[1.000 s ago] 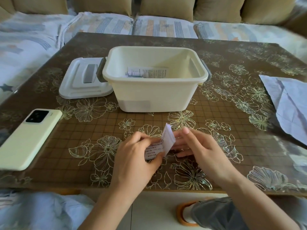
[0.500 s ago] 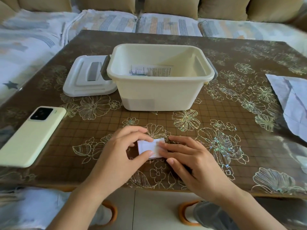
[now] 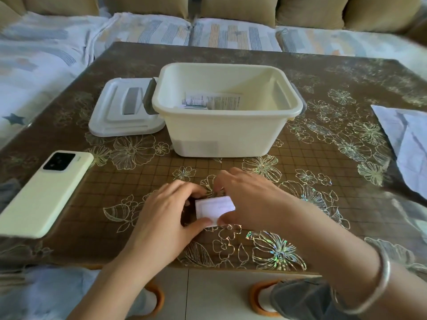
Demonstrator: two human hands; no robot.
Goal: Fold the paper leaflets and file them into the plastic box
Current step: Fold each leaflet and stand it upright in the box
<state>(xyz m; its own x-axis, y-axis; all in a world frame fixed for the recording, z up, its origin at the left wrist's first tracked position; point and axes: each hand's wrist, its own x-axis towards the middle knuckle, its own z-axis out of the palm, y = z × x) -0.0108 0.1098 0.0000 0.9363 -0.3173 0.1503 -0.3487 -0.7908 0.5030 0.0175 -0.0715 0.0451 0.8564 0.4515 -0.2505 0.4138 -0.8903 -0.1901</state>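
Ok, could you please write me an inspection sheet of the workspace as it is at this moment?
Surface: table under a brown cover with a flower pattern.
Job's things: plastic box, open, with filed leaflets inside; folded leaflet near the front edge; unfolded paper sheet at the right edge.
Clutter: box lid lying beside the box on its left; phone face down at the left.
Hands: left hand and right hand both pinch the folded leaflet; bracelet on the right wrist.
Cables: nothing seen.
Surroundings: sofa with cushions behind the table.
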